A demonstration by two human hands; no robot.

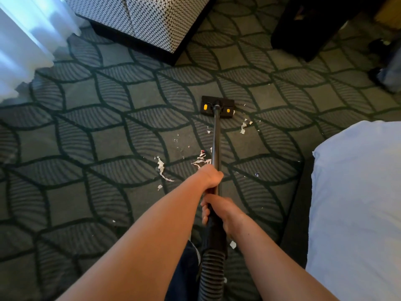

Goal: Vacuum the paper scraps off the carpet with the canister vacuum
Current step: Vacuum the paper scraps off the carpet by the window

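a white curtain (26, 40) is noted at far left, with a woven-pattern seat (152, 22) beside it. torn paper scraps (161, 168) are scattered on the patterned carpet (71, 203), on both sides of the vacuum tube (216, 135). the left hand (211, 178) is wrapped round the tube, ahead of the right hand (217, 209), which is closed round the handle above the ribbed hose (211, 272). the floor nozzle (218, 106) is set flat on the carpet, with scraps just beside its right end. a white bed (358, 192) is recorded at right.
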